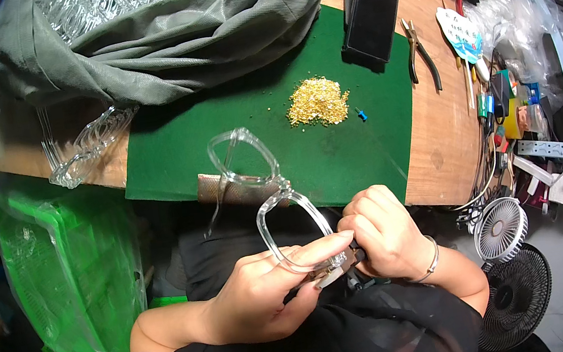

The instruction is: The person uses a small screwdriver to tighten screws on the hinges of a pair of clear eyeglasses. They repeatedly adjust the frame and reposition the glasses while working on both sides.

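Note:
My left hand (pixel 271 287) grips a clear plastic eyeglass frame (pixel 284 189) near one end, with thumb and fingers pinching the hinge area. The frame is tilted, its two lens openings running up and away over the green mat's near edge. Close against it, my right hand (pixel 382 229) is closed around a dark tool (pixel 359 253), mostly hidden by the fingers, so its kind is unclear. Beyond the hands, a heap of tiny gold-coloured metal parts (pixel 318 100) lies on the green mat (pixel 174 153). A blue push pin (pixel 362 115) rests beside the heap.
Grey cloth (pixel 238 35) surrounds many clear frames (pixel 113 1) at the back left. A black phone (pixel 374 12) leans on a stand, with pliers (pixel 413 55) to its right. A patterned roll (pixel 207 190) sits at the mat's edge. Green crates (pixel 90 248) stand left, fans (pixel 500 230) right.

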Action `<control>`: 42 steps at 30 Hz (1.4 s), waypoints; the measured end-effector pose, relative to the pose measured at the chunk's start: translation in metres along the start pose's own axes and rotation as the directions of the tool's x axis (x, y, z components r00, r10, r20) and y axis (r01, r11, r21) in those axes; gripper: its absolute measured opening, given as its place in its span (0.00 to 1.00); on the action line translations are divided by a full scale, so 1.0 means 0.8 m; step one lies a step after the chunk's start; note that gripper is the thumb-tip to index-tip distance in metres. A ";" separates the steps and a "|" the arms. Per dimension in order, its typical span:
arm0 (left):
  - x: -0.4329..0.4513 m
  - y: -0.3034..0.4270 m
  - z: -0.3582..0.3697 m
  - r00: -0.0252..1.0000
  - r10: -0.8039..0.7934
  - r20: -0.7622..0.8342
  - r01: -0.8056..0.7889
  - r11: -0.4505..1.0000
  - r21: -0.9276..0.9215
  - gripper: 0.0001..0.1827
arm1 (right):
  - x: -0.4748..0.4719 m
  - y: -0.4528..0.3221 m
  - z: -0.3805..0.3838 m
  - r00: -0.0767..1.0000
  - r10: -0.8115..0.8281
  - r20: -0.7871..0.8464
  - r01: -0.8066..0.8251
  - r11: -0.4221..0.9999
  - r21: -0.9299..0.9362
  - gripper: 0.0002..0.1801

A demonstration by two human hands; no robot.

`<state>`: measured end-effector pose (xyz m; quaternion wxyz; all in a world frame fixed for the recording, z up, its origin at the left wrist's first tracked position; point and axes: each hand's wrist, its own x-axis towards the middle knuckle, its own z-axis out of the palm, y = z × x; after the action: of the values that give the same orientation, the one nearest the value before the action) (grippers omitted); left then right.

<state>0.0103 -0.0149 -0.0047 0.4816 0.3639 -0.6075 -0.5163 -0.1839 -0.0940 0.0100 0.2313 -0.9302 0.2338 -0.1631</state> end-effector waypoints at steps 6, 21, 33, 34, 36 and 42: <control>0.002 0.019 0.000 0.985 -0.160 0.059 0.161 0.987 -0.012 0.31 | -0.001 0.001 0.008 0.998 -0.005 -0.064 0.005 1.000 -0.005 0.12; 0.005 0.008 0.014 0.998 -0.030 -0.058 0.038 0.991 0.128 0.25 | -0.011 -0.001 0.019 0.997 0.075 -0.012 -0.075 0.997 -0.025 0.09; 0.000 0.005 0.010 0.974 -0.213 -0.079 0.211 0.977 -0.032 0.32 | 0.000 0.006 0.014 0.997 0.069 -0.027 -0.069 0.997 -0.021 0.18; 0.000 0.005 0.010 0.973 -0.215 -0.085 0.212 0.976 -0.042 0.32 | 0.001 0.006 0.015 0.997 0.067 -0.027 -0.068 0.997 -0.020 0.18; 0.003 0.005 0.010 0.972 -0.216 -0.095 0.211 0.976 -0.064 0.32 | 0.002 0.008 0.014 0.997 0.066 -0.028 -0.067 0.998 -0.020 0.18; 0.007 0.003 0.013 0.975 -0.167 -0.147 0.158 0.985 -0.066 0.31 | 0.005 0.010 0.014 0.998 0.057 -0.036 -0.059 0.998 -0.032 0.18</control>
<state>-0.0010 -0.0165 -0.0012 0.4922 0.4375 -0.5232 -0.5409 -0.1789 -0.0983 -0.0023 0.2162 -0.9237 0.2674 -0.1687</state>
